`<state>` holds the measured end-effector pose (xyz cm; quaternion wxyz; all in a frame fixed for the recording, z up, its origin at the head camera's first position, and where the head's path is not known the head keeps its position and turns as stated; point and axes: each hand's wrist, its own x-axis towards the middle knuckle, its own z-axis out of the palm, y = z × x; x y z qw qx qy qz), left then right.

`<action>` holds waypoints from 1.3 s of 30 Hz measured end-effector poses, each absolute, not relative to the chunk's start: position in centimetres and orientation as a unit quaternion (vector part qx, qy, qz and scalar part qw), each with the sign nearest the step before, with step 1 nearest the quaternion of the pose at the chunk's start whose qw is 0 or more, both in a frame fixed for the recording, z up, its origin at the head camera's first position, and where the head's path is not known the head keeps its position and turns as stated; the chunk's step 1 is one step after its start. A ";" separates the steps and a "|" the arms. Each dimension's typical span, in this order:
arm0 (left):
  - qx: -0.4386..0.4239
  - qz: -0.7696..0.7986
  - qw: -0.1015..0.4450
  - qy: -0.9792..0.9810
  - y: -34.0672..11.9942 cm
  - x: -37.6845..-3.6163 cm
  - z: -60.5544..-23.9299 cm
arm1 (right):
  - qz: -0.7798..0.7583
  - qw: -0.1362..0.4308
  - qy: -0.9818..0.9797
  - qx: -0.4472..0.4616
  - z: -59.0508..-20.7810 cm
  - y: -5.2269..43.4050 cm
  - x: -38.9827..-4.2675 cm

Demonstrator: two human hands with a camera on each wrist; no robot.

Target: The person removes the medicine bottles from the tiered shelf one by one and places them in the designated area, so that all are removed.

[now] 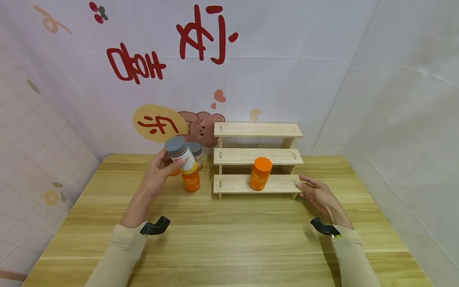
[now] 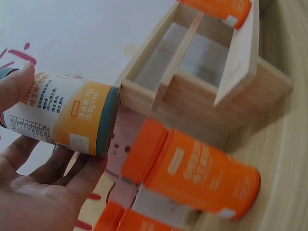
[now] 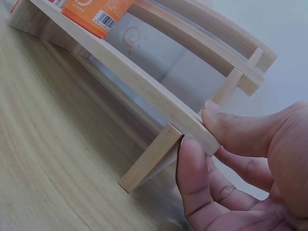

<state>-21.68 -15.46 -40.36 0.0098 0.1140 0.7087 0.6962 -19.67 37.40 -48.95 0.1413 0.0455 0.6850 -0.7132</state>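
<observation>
My left hand [image 1: 157, 169] grips a supplement jar [image 1: 183, 156] with a grey lid and a white-and-yellow label, tilted and raised above the table. In the left wrist view, thumb and fingers wrap round this jar [image 2: 62, 115]. Just below it in the head view stands an orange bottle [image 1: 191, 181]. On the bottom step of a three-tier wooden shelf [image 1: 233, 183] stands another orange bottle [image 1: 260, 174], upright. At that step's right end, my right hand [image 1: 318, 196] pinches the board's corner, thumb on top and fingers beneath, as the right wrist view shows [image 3: 240, 159].
A second grey-lidded jar [image 1: 195, 150] stands behind the held one. Another orange bottle [image 1: 174, 173] is mostly hidden by the left hand. The shelf's middle board [image 1: 251, 156] and top board [image 1: 258, 129] rise towards the printed wall cloth [image 1: 287, 79]. Bare wooden tabletop [image 1: 229, 239] lies in front.
</observation>
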 end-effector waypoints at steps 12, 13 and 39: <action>0.099 0.710 -0.013 0.697 -18.9 -20.7 -41.6 | -0.705 0.140 0.694 0.048 -48.8 37.1 -19.6; 0.099 0.714 -0.014 0.693 -19.1 -20.7 -41.7 | -0.705 0.140 0.694 0.049 -48.8 37.1 -19.6; -0.017 0.661 0.033 0.750 -22.1 -21.7 -47.3 | -0.707 0.143 0.691 0.052 -48.9 37.4 -19.8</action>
